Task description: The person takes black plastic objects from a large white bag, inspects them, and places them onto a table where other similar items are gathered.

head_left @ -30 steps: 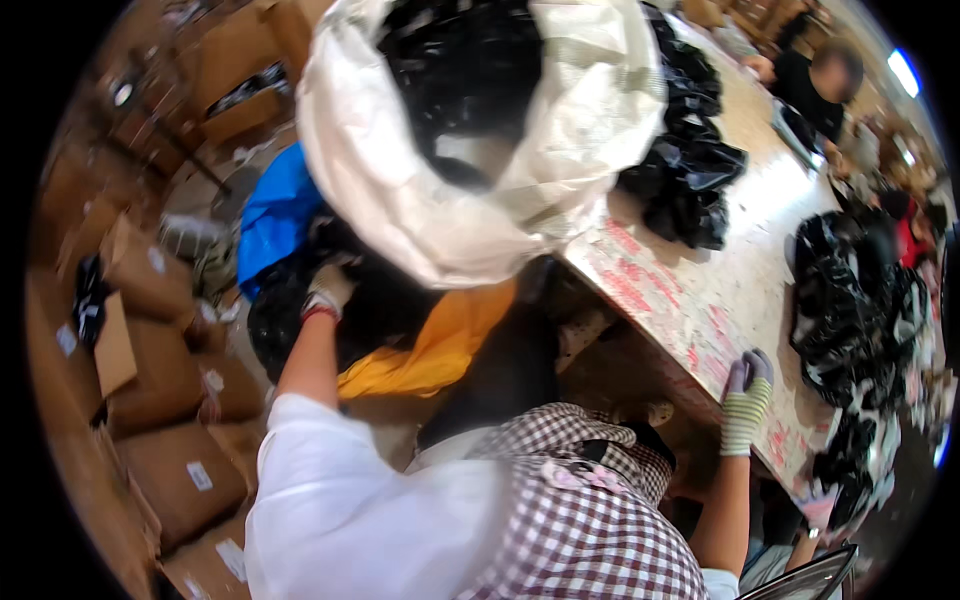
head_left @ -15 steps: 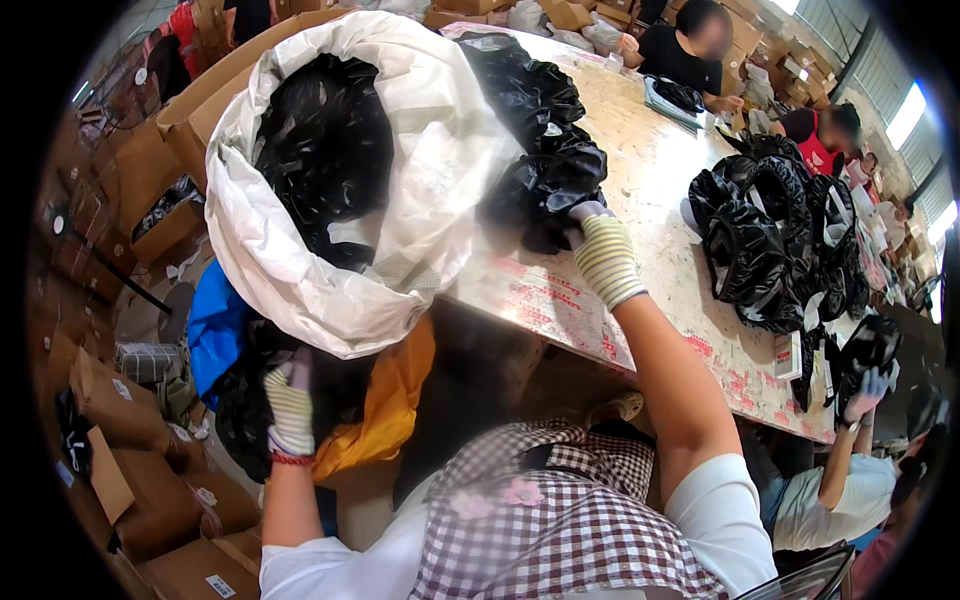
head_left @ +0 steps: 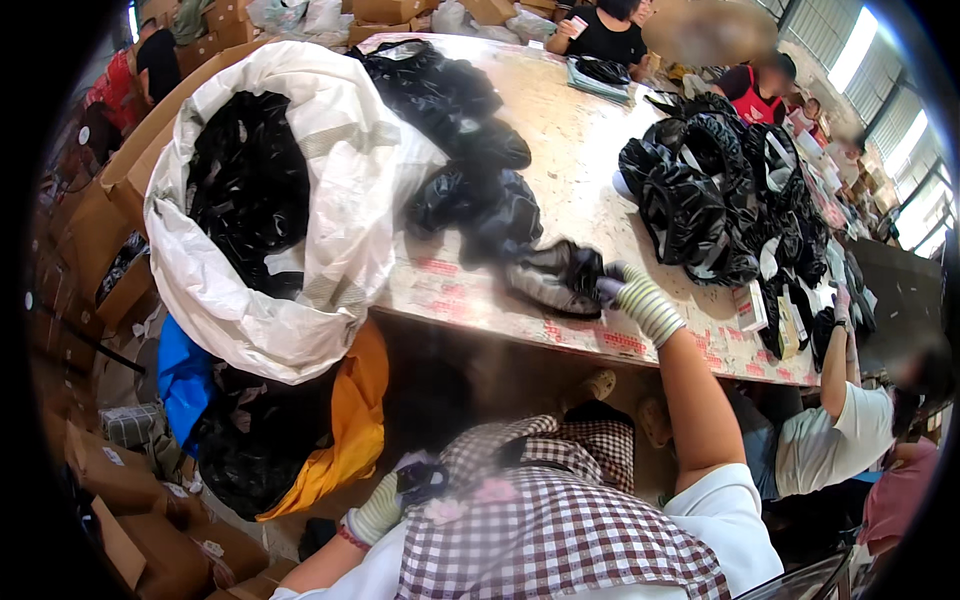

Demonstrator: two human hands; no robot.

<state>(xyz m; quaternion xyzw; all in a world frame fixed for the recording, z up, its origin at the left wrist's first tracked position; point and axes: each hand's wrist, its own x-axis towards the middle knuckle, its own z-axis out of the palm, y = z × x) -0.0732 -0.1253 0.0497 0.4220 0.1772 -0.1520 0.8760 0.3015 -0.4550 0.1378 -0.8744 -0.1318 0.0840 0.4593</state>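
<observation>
Head view: I'm looking down over a checked apron at a long wooden table (head_left: 590,150).
Big sack: white woven sack (head_left: 330,190) slumps over the table's left edge, mouth open, full of black bags.
Far pile: heap of black bags (head_left: 720,195) lies well apart on the rt, near other workers.
Near pile: loose black bags (head_left: 470,190) trail from the sack toward my rt hand.
Bag in hand: one black bag (head_left: 555,275) lies at the table's near edge.
Step tip: I'd judge it best to pinch one single bag by its edge & drag it clear of the trail, so no others snag along.
Rt hand (head_left: 628,293): gloved, fingers curled narrow, touching that bag's end; can't tell if the grip is full.
Lt hand (head_left: 385,505): gloved, low by the apron, closed round a small dark item (head_left: 422,482); I can't tell what it is.
</observation>
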